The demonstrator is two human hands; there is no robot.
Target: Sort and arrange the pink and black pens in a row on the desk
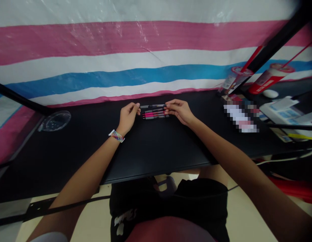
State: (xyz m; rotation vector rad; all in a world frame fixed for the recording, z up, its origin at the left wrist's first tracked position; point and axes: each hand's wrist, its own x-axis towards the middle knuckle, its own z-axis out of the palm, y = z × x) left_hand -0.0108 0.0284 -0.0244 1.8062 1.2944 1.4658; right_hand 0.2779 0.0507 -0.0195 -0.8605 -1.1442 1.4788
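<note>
Several pens lie side by side, left to right, on the black table [156, 148]. Pink pens [153, 114] and a grey pen [156, 117] are nearest to me. The farthest one is a dark pen [153, 106], held between both hands. My left hand [129, 116], with a colourful band on its wrist, pinches the left end of that pen. My right hand [179, 111] has its fingers closed round the right end, close to the ends of the other pens.
A clear plastic lid [55, 121] lies at the left. At the right stand two cups with red straws [236, 79] [272, 77], a white rounded object [270, 93] and a white power strip [284, 111]. Striped sheeting [145, 37] hangs behind.
</note>
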